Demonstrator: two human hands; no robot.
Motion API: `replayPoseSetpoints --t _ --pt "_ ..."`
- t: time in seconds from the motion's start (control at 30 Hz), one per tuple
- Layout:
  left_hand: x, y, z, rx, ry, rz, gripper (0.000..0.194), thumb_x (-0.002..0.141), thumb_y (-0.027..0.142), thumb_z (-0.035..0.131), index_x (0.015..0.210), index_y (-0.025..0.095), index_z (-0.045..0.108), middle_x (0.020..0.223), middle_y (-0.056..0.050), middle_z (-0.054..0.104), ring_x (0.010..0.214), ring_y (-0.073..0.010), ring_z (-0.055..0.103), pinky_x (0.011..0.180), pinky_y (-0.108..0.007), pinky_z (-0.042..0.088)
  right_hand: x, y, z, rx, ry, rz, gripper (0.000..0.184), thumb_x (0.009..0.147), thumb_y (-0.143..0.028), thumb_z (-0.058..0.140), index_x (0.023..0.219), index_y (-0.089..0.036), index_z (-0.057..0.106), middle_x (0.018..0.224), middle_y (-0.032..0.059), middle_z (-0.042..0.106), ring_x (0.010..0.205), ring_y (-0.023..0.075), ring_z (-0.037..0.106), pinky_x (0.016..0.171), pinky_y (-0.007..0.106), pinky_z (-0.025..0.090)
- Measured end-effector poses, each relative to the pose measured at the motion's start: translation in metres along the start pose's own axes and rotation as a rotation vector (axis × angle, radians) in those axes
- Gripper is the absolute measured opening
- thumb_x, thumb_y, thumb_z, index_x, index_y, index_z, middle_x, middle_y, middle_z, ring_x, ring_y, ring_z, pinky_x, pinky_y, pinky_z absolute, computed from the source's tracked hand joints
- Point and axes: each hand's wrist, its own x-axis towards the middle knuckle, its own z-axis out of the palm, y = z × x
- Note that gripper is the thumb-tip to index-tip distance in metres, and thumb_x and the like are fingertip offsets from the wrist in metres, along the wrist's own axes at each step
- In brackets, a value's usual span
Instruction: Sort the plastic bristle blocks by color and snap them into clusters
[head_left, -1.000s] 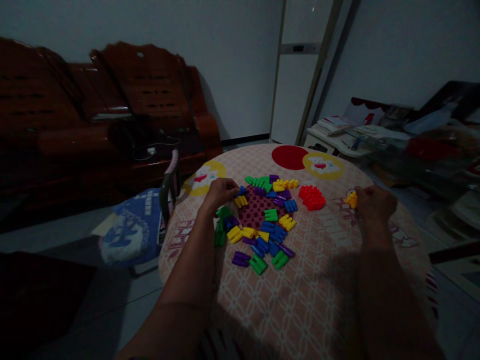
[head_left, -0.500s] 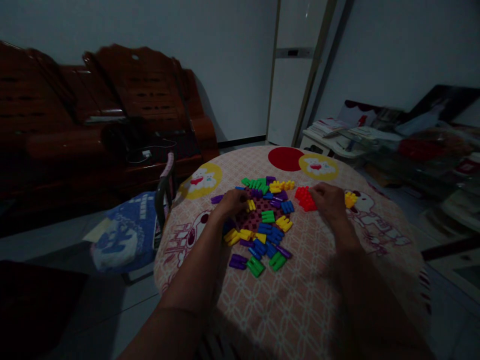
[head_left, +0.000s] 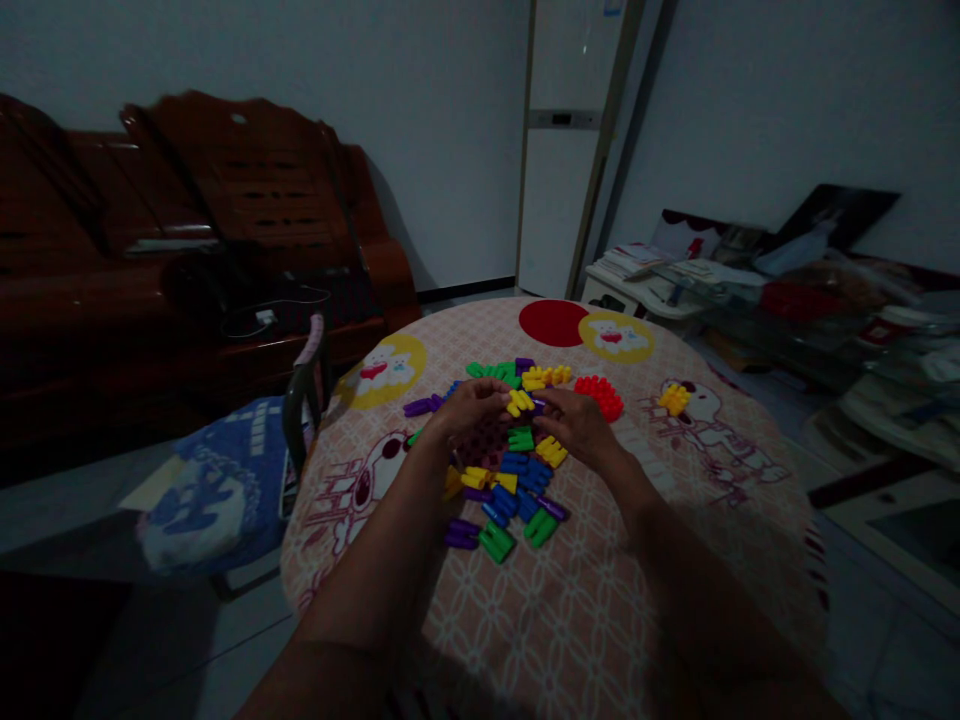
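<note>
My left hand point(head_left: 474, 405) pinches a yellow toy building block point(head_left: 519, 403) above the pile of blocks. Close to that block's right end is my right hand point(head_left: 574, 422), its thumb and forefinger a little apart. Whether its fingertips touch the yellow block is hard to tell. Below and around both hands lie loose blocks: a green block point(head_left: 520, 439), another yellow block point(head_left: 552, 451), several blue blocks point(head_left: 529, 470) and purple ones point(head_left: 461, 534). A cluster of red blocks point(head_left: 599, 397) sits just beyond my right hand.
A patterned cloth covers the round table point(head_left: 600, 600). A small yellow cluster point(head_left: 675, 399) lies at the right. To the left stands a chair point(head_left: 306, 390) with a blue cloth point(head_left: 225, 480). A wooden sofa point(head_left: 247, 200) and a cluttered side table point(head_left: 750, 290) stand behind.
My right hand has left the red cluster and moved left, beside the yellow block. My left hand has brought that block slightly right. The camera view has turned a little to the right.
</note>
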Motion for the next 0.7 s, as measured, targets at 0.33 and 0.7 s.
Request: replayPoseSetpoints --t 0.33,0.7 --pt "0.001 -0.001 0.007 -0.013 0.033 -0.073 0.044 0.057 0.041 0.088 0.087 0.015 0.069 0.076 -0.002 0.072 0.067 -0.0130 0.065 0.064 -0.024 0.053 0.005 0.002 -0.012 -0.050 0.193 -0.031 0.008 0.086 -0.021 0.063 0.088 -0.019 0.071 0.087 0.0065 0.073 0.080 0.0180 0.066 0.076 0.028 0.049" --pt "0.005 -0.005 -0.018 0.188 0.175 0.034 0.055 0.050 0.053 0.085 0.085 0.014 0.071 0.075 -0.003 0.072 0.063 -0.0155 0.062 0.061 -0.028 0.051 -0.035 0.092 -0.118 -0.558 0.400 0.795 0.014 0.069 -0.022 0.065 0.073 -0.015 0.075 0.075 0.0108 0.073 0.075 0.0231 0.067 0.071 0.030 0.049"
